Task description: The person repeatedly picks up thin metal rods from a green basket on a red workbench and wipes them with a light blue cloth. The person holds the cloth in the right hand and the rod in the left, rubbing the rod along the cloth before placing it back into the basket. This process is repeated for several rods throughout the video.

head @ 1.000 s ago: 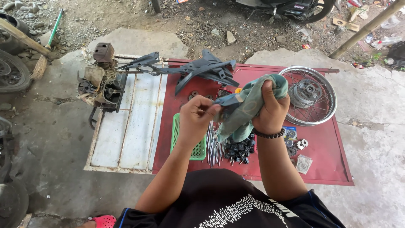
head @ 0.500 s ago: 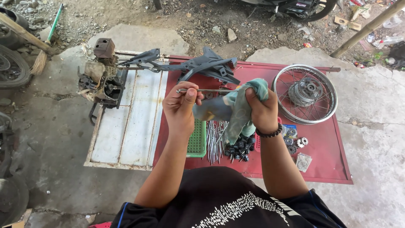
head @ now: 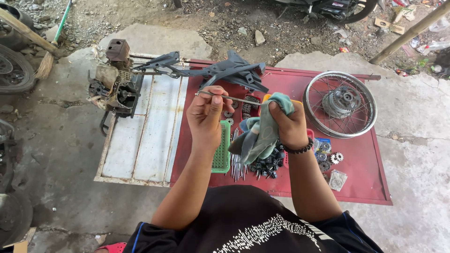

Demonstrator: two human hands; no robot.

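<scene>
A thin metal rod [head: 234, 99], pinched by the left hand [head: 207, 114], enters the right hand's [head: 288, 125] clenched rag [head: 260, 133] above loose spokes [head: 236, 161].

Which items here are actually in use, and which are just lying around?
In use:
- left hand pinching a thin metal spoke
- right hand gripping a green rag around the spoke's far end

Lying about:
- spoked wheel on the red panel
- bundle of spokes
- green basket
- small sprockets
- engine block
- dark frame piece
</scene>
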